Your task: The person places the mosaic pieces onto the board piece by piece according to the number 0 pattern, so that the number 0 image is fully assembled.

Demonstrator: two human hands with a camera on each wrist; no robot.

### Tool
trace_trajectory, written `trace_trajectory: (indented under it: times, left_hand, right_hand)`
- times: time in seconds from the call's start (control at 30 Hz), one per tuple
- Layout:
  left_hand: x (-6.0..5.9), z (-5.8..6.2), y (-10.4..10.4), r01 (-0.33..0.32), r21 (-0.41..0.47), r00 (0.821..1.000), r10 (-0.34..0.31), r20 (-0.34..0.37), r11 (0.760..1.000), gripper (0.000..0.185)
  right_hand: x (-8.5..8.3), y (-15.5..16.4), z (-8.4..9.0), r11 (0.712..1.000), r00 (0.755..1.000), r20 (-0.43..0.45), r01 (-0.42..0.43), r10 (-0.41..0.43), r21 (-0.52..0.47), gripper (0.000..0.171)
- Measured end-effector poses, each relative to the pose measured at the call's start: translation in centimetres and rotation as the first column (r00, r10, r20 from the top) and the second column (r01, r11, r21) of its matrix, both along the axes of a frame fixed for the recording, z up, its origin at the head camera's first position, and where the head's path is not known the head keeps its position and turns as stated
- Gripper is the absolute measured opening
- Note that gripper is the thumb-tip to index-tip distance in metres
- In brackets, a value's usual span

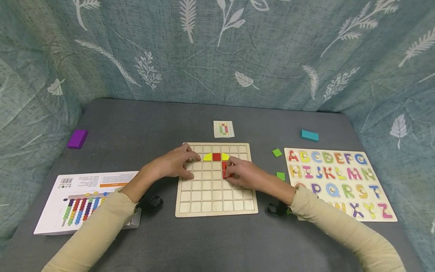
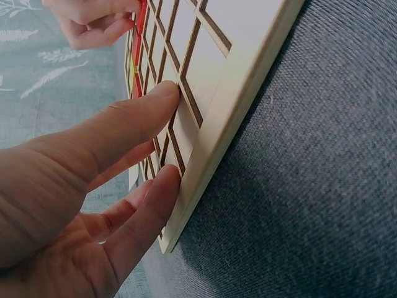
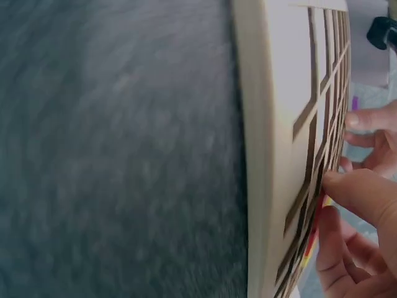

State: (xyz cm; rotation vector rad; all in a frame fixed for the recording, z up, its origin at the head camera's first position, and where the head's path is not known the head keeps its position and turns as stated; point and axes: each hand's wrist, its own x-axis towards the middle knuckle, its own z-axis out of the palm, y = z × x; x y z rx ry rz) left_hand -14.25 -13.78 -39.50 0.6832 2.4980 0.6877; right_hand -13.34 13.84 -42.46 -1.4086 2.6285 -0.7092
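Note:
A wooden grid board [image 1: 197, 207] lies on the table. In its upper rows sit a red square tile [image 1: 216, 156] between two yellow rounded tiles [image 1: 207, 157], with more red tiles [image 1: 224, 165] running down below the right one. My right hand [image 1: 246, 173] pinches the lowest red square tile [image 1: 224, 174] at its cell, thumb and fingertips close together and partly covering it. My left hand [image 1: 173, 162] rests on the board's left side, fingers spread and loosely bent. In the left wrist view, the left thumb and a fingertip touch the board's border and grid [image 2: 214, 118].
A small pattern card [image 1: 224, 129] lies behind the board. Green square tiles [image 1: 276, 152] and an alphabet puzzle [image 1: 340, 181] are at the right, a teal block [image 1: 309, 135] behind them. At the left are a white printed box [image 1: 85, 204] and a purple block [image 1: 77, 139].

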Motion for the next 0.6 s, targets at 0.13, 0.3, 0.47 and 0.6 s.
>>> trace_trajectory:
  times: [0.13, 0.3, 0.47, 0.6]
  left_hand:
    - [0.0, -0.1, 0.1, 0.000, -0.002, 1.000, 0.000, 0.005, 1.000, 0.053]
    - [0.0, -0.2, 0.2, -0.005, -0.002, 1.000, 0.005, 0.011, 1.000, 0.053]
    - [0.0, -0.2, 0.3, -0.010, -0.004, 1.000, 0.010, 0.007, 1.000, 0.053]
    - [0.1, -0.3, 0.2, -0.008, 0.001, 1.000, 0.008, 0.006, 1.000, 0.053]
  right_hand:
    - [0.2, 0.9, 0.2, 1.000, 0.998, -0.055, -0.004, 0.006, 0.027, 0.006]
    - [0.7, 3.8, 1.6, 0.998, 0.998, -0.027, 0.063, -0.062, 0.021, 0.017]
    - [0.8, 7.9, 1.8, 0.973, 0.972, 0.059, 0.222, -0.225, 0.057, 0.028]
    - [1.4, 10.8, 1.5, 0.944, 0.938, 0.124, 0.312, -0.323, 0.105, 0.038]
